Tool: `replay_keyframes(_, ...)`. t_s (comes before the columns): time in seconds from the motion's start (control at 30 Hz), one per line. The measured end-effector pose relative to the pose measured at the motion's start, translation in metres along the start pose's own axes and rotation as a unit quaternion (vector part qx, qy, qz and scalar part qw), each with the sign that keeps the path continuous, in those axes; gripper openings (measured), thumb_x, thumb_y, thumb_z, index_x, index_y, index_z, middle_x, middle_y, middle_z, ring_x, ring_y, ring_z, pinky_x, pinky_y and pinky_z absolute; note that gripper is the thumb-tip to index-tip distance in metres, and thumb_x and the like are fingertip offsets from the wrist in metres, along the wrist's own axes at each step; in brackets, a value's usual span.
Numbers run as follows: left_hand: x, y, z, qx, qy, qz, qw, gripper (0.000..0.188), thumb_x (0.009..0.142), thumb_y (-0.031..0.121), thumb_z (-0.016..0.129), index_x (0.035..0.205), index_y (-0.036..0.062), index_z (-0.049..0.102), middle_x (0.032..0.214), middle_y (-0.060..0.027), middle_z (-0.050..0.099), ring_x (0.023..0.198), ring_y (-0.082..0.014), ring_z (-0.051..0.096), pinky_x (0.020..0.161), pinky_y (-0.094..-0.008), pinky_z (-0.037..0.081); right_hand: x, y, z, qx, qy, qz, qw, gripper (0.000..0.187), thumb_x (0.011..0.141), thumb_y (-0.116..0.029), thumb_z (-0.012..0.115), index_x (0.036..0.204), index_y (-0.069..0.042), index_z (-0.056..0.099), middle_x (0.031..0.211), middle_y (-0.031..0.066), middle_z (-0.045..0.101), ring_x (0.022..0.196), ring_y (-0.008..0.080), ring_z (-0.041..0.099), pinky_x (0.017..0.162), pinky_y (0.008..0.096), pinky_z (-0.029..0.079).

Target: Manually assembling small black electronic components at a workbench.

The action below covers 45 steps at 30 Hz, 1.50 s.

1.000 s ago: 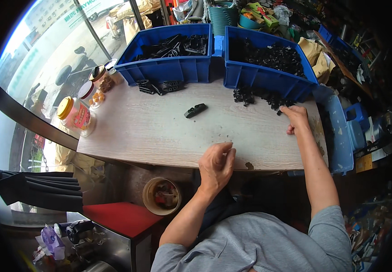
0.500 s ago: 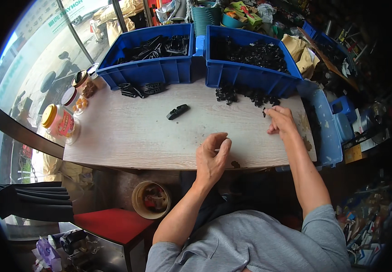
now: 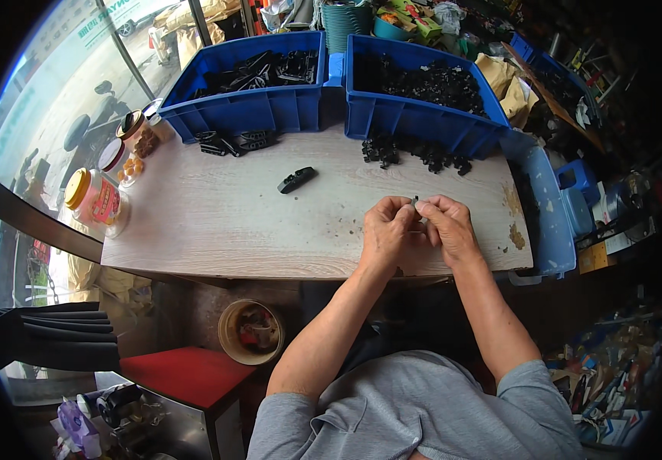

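My left hand (image 3: 383, 234) and my right hand (image 3: 452, 228) meet above the front of the table, right of its middle. Their fingertips pinch together round a small black part (image 3: 415, 199), mostly hidden by the fingers. Farther off to the left, a single elongated black plastic piece (image 3: 297, 180) lies on the tabletop (image 3: 224, 222). A loose heap of small black parts (image 3: 430, 156) lies before the right-hand bin. More long black pieces (image 3: 227, 143) rest in front of the left-hand bin.
Two blue bins, one on the left (image 3: 247, 107) and one on the right (image 3: 423, 123), stand along the back edge, both holding black parts. Lidded jars (image 3: 101, 201) line the left edge. A light-blue tub (image 3: 553, 230) is beside the right edge; a bucket (image 3: 227, 330) stands below.
My right hand has come back from the heap of small parts toward me and leftward, bringing a small black part. My left hand has moved right and forward to meet it.
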<state>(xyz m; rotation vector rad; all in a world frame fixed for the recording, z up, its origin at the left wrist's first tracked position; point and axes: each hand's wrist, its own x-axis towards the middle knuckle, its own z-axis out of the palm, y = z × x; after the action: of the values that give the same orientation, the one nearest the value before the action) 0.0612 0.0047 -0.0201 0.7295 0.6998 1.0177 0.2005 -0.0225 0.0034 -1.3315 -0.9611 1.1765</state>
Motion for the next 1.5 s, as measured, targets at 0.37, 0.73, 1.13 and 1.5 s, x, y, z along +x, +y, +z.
replay_keyframes(0.37, -0.008, 0.009, -0.006, -0.035, -0.016, -0.013, 0.999, 0.014, 0.094, 0.011, 0.06, 0.1, -0.0014, 0.057, 0.085, -0.0083, 0.064, 0.07, -0.0139, 0.063, 0.062, -0.0265, 0.056, -0.001, -0.009, 0.002, 0.005, -0.047, 0.008, 0.999, 0.021, 0.086, -0.019, 0.071, 0.097, -0.003, 0.066, 0.069, -0.0004, 0.061, 0.047, 0.0041, 0.046, 0.045, 0.0184, 0.037)
replay_keyframes(0.73, -0.002, 0.067, -0.071, 0.607, 0.233, 0.253, 0.716, 0.041, 0.088, 0.027, 0.067, 0.117, 0.0012, 0.057, 0.081, -0.0164, 0.069, 0.07, -0.0309, 0.067, 0.066, -0.0403, 0.052, -0.004, -0.001, -0.001, 0.056, -0.044, 0.0, 0.997, 0.016, 0.088, -0.02, 0.069, 0.087, -0.007, 0.06, 0.05, 0.001, 0.049, 0.043, 0.012, 0.051, 0.05, 0.0362, 0.057)
replay_keyframes(1.13, -0.008, 0.07, -0.091, 0.757, 0.193, 0.261, 0.567, 0.027, 0.082, 0.019, 0.068, 0.108, 0.0129, 0.063, 0.097, -0.0125, 0.064, 0.093, -0.0319, 0.059, 0.074, -0.0432, 0.05, -0.003, -0.001, 0.004, 0.064, -0.023, 0.007, 0.998, 0.014, 0.088, -0.021, 0.069, 0.087, -0.009, 0.062, 0.051, 0.001, 0.051, 0.042, 0.0131, 0.054, 0.047, 0.0333, 0.056)
replay_keyframes(1.5, -0.021, 0.045, -0.084, 0.546, 0.162, 0.316, 0.759, 0.024, 0.086, 0.01, 0.065, 0.109, 0.0047, 0.06, 0.093, -0.0148, 0.065, 0.081, -0.0285, 0.062, 0.071, -0.0347, 0.049, -0.007, 0.002, 0.025, 0.18, -0.016, 0.001, 0.983, 0.012, 0.087, -0.018, 0.07, 0.091, -0.008, 0.065, 0.054, -0.0004, 0.052, 0.048, 0.0117, 0.056, 0.058, 0.0378, 0.059)
